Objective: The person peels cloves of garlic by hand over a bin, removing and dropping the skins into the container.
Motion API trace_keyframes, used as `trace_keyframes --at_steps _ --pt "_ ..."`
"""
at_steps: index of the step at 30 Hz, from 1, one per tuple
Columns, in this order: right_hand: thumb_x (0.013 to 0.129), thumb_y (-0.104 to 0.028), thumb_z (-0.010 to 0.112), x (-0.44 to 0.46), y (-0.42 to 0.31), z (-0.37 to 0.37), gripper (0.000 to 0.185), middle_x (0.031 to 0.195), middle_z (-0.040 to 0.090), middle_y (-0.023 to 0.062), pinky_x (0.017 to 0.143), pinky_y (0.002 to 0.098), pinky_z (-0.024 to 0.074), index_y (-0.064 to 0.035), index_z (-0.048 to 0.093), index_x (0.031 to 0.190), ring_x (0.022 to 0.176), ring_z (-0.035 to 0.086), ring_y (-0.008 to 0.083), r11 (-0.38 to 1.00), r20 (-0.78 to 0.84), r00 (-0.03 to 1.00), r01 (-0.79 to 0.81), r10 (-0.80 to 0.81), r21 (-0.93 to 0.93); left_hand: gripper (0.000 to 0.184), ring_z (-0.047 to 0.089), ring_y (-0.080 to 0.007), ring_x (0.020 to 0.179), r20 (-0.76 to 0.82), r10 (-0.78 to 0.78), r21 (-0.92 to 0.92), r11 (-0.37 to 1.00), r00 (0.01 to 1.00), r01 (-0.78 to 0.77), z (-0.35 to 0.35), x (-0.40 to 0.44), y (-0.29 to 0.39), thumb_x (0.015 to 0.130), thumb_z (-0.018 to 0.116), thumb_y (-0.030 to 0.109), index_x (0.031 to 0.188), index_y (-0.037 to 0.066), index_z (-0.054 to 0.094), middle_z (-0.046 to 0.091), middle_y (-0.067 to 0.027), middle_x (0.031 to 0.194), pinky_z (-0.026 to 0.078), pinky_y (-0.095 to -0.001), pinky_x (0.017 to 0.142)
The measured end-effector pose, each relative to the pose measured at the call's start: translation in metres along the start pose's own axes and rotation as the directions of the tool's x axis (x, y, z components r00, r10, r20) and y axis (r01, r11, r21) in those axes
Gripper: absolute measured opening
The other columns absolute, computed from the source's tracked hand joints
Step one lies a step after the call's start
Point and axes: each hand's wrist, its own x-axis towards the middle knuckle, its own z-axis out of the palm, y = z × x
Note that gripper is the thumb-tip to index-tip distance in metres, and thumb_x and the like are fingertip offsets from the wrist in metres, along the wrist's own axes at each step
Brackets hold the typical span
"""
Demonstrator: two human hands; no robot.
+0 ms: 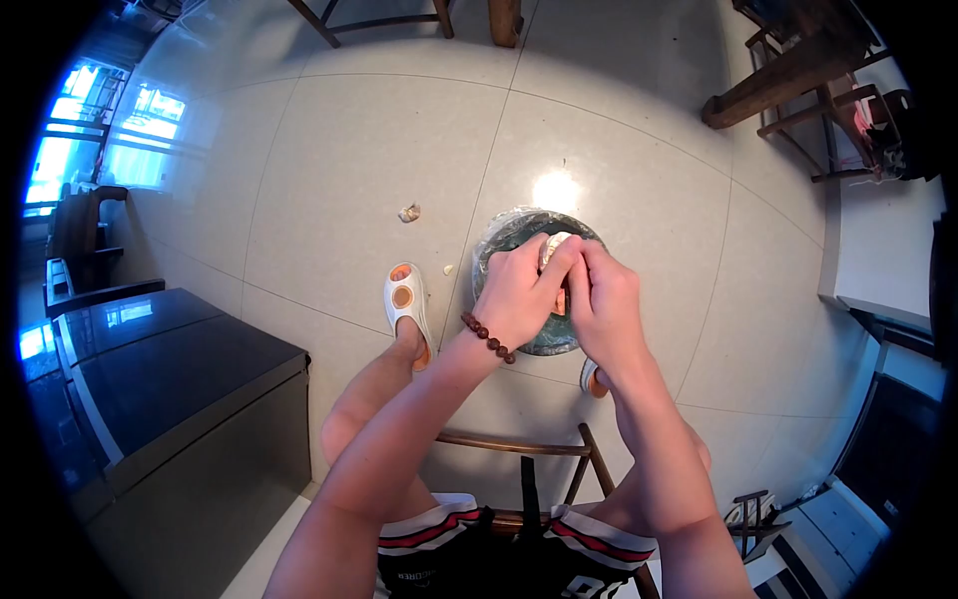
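Both my hands meet over a round bin (551, 346) lined with clear plastic, which stands on the floor between my feet. Pinched between the fingers is a whitish, papery lump that looks like a garlic bulb (556, 248). My left hand (516, 293), with a dark beaded bracelet at the wrist, grips it from the left. From the right, my right hand (610, 307) closes on it with thumb and fingers. Most of the bulb's lower side is hidden by the hands. Something orange shows below them, too small to make out.
A papery piece (409, 213) and a small pale bit (448, 269) lie on the tiles left of the bin. A dark, glossy cabinet (180, 369) stands at left. Wooden furniture legs (758, 90) are at upper right. My white shoe (404, 292) is beside the bin.
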Motion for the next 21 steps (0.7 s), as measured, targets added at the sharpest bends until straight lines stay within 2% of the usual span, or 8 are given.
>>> trace_keyframes --at_steps 2,4,7,14,17,19,20,21 --pt "0.101 -0.008 0.053 0.0 -0.002 0.001 0.014 0.074 0.062 0.0203 0.059 0.0407 0.0486 0.0031 0.06 0.096 0.064 0.062 0.0362 0.999 -0.021 0.999 0.034 -0.034 -0.018 0.048 0.06 -0.0201 0.061 -0.021 -0.002 -0.001 1.0 1.0 0.002 0.002 0.0 0.001 0.106 0.049 0.04 0.091 -0.003 0.064 0.061 -0.0148 0.066 0.048 -0.0351 0.059" --pt "0.101 -0.007 0.053 -0.001 -0.005 0.001 0.015 0.074 0.059 0.0207 0.058 0.0428 0.0471 0.0032 0.057 0.091 0.064 0.061 0.0368 0.999 -0.021 1.0 0.005 -0.006 -0.051 0.049 0.062 -0.0265 0.057 -0.076 0.065 0.06 0.996 0.995 -0.061 0.004 0.0 -0.001 0.106 0.047 0.04 0.088 -0.002 0.063 0.061 -0.0158 0.063 0.047 -0.0374 0.057" --pt "0.1 -0.006 0.054 -0.002 -0.004 0.003 0.016 0.072 0.057 0.0211 0.057 0.0438 0.046 0.003 0.053 0.087 0.063 0.059 0.0376 0.998 -0.067 0.997 0.021 -0.025 -0.06 0.049 0.063 -0.0296 0.057 -0.097 0.07 0.011 0.998 0.993 -0.069 0.013 0.0 -0.005 0.106 0.045 0.041 0.087 -0.001 0.063 0.06 -0.0162 0.062 0.047 -0.0391 0.056" --pt "0.101 -0.006 0.053 -0.006 0.002 0.011 0.016 0.07 0.056 0.0211 0.055 0.0434 0.0453 0.0027 0.053 0.087 0.06 0.057 0.0384 0.995 -0.145 0.986 0.07 -0.079 -0.071 0.049 0.06 -0.0282 0.058 -0.103 0.089 0.014 0.996 0.991 -0.088 0.019 0.0 -0.015 0.107 0.043 0.041 0.087 0.0 0.063 0.058 -0.0164 0.063 0.047 -0.0383 0.057" --pt "0.101 -0.006 0.054 -0.007 0.003 0.007 0.014 0.07 0.058 0.0203 0.054 0.0401 0.046 0.0027 0.056 0.09 0.059 0.06 0.0333 0.993 -0.108 0.993 0.041 -0.053 -0.107 0.047 0.065 -0.0297 0.058 -0.136 0.115 0.017 0.993 0.984 -0.114 0.018 -0.001 -0.013 0.106 0.049 0.04 0.087 -0.001 0.063 0.063 -0.0159 0.064 0.049 -0.0386 0.056" --pt "0.101 -0.008 0.057 -0.007 0.004 -0.002 0.011 0.071 0.063 0.0144 0.054 0.0342 0.0469 0.0025 0.06 0.097 0.06 0.063 0.0217 0.994 -0.018 0.996 -0.091 0.092 0.053 0.047 0.064 -0.027 0.06 -0.064 0.016 -0.076 0.997 0.998 -0.021 0.012 -0.001 -0.005 0.105 0.05 0.041 0.09 -0.002 0.063 0.063 -0.0151 0.066 0.049 -0.0379 0.059" --pt "0.101 -0.008 0.057 -0.005 0.007 -0.006 0.011 0.071 0.063 0.0144 0.054 0.0342 0.0469 0.0025 0.06 0.097 0.06 0.063 0.0217 0.995 -0.018 0.996 -0.087 0.088 0.052 0.047 0.064 -0.027 0.06 -0.066 0.019 -0.076 0.997 0.998 -0.024 0.01 0.001 -0.004 0.105 0.05 0.041 0.09 -0.002 0.063 0.063 -0.0151 0.066 0.049 -0.0379 0.059" --pt "0.1 -0.008 0.059 -0.004 0.012 -0.009 0.011 0.074 0.065 0.0111 0.055 0.0315 0.0473 0.0019 0.061 0.103 0.063 0.063 0.0161 0.983 0.015 0.996 -0.091 0.09 0.159 0.047 0.064 -0.0255 0.061 -0.044 0.047 -0.082 0.995 0.998 -0.05 0.008 0.002 -0.004 0.105 0.051 0.041 0.091 -0.002 0.063 0.064 -0.0149 0.068 0.049 -0.0373 0.061"
